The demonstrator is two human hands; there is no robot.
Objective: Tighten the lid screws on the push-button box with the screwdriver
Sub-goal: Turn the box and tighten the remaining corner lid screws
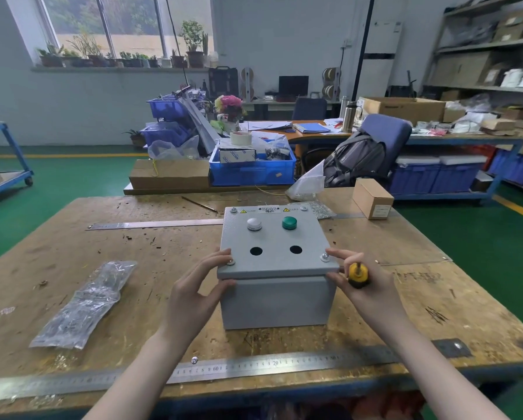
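While our left hand [198, 286] pinches the lid [274, 241] corner, our right hand [365, 283] grips the screwdriver [357, 272]. We should steady the box [277, 301], seat the tip squarely in the screw [324, 256], then turn.

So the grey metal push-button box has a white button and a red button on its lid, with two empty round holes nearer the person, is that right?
Not quite: in the head view the grey metal push-button box carries a white button and a green button, not a red one. The two empty round holes do sit nearer the person.
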